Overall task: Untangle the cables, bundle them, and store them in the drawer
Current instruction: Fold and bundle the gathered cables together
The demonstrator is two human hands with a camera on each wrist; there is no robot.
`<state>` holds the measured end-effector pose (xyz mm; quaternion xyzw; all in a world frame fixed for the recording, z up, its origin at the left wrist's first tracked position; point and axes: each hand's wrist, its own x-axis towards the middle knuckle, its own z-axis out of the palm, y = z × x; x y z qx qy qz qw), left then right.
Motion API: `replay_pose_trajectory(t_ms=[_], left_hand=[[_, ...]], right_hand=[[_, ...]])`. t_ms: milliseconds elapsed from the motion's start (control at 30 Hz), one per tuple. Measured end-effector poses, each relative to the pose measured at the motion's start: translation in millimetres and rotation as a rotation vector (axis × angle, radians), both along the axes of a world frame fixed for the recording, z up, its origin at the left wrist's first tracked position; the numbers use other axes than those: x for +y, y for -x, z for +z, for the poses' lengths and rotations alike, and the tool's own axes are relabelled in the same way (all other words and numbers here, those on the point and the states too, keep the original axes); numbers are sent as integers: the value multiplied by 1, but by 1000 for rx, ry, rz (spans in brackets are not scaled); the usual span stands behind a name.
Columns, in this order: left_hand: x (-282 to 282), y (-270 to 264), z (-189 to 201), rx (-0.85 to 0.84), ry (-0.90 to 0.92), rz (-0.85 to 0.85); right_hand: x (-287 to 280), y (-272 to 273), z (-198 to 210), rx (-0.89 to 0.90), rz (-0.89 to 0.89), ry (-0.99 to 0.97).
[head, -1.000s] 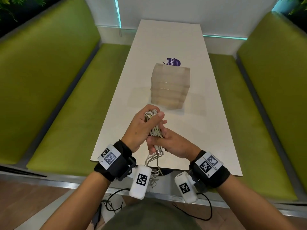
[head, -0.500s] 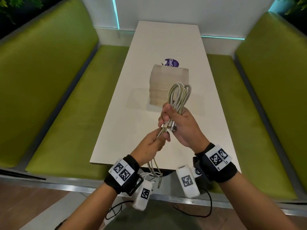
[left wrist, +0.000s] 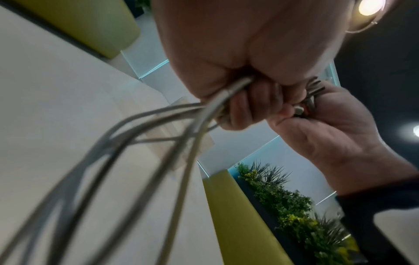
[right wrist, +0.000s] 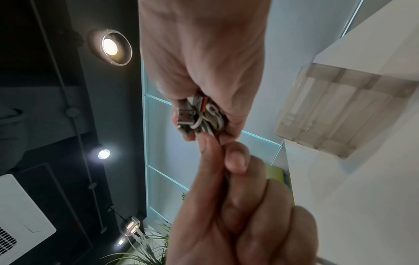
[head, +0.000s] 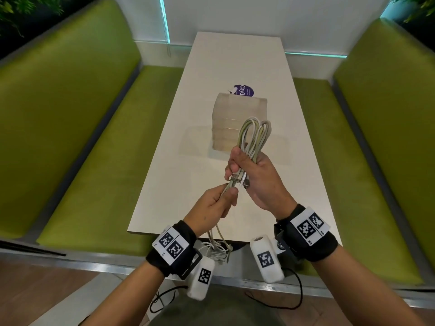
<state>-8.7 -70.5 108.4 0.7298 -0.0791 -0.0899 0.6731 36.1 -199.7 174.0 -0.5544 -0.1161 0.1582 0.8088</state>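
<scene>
- cables (head: 253,135): smooth rubbery-looking jacket, pale grey-green, matt
- plugs (right wrist: 186,117) at the bundle end: bright metal shells, glossy, one with an orange insert
- drawer unit (head: 237,121): translucent frosted plastic, smooth, slight sheen
- worktop (head: 235,57): white, smooth laminate look, satin finish
- benches (head: 70,109): green upholstery, vinyl-like, smooth with a low sheen
- wrist straps (head: 313,241): black matt fabric, white printed tags on top
- sticker (head: 244,90) on the worktop: purple, glossy

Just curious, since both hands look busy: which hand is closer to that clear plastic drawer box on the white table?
Right. The right hand holds cable loops just before the clear plastic drawer box; the left hand sits lower, nearer the table's front edge.
</scene>
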Motion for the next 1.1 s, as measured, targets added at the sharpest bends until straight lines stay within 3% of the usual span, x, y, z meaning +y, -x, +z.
replay_pose_trajectory(t_ms=[267,467,600,667,733,833,1100], left_hand=[[27,-4,-7,48,-143,-80],[47,-13,12,104,-209,-237],[46,-10,20,126,-59,-216],[45,-7,22,122,-2,-197],[42,-8,24,121,40,-204],[35,-7,26,154,86,-228],[34,-5,26,308,252,-278]], right_hand=[[-10,-2,-9,-63,9,124],[-27,-12,-3,-164,-3,312],[-37,-13,7,-259,27,468],[-41,-14,11,-287,124,639],[-41,-14,16,-322,339,843],[-34,-12,19,-327,581,984],[-31,-15,23,-360,699,1138]])
